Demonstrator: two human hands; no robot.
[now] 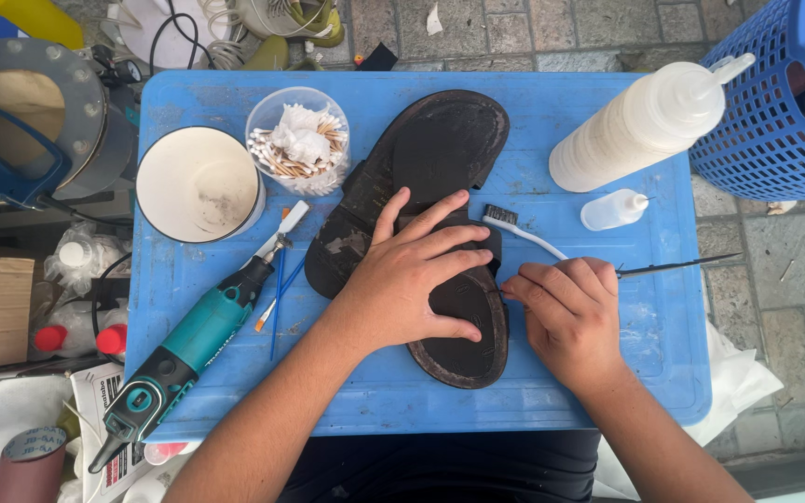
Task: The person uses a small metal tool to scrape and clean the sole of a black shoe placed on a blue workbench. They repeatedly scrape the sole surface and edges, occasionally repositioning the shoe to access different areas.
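Observation:
A worn black sandal (440, 149) lies sole-up across the middle of a blue plastic table (607, 373). My left hand (412, 275) presses flat on its heel half, fingers spread. My right hand (570, 312) is closed on a thin dark metal tool (682, 265) whose long end points right; its fingertips touch the sandal's right edge. A small white-handled brush (524, 231) lies just above my right hand, beside the sandal.
A teal rotary tool (193, 340) lies at the left front. Behind it stand a white bowl (199, 184) and a clear cup of cotton swabs (298, 142). A large squeeze bottle (640, 126), a small dropper bottle (612, 210) and a blue basket (775, 102) are at the right.

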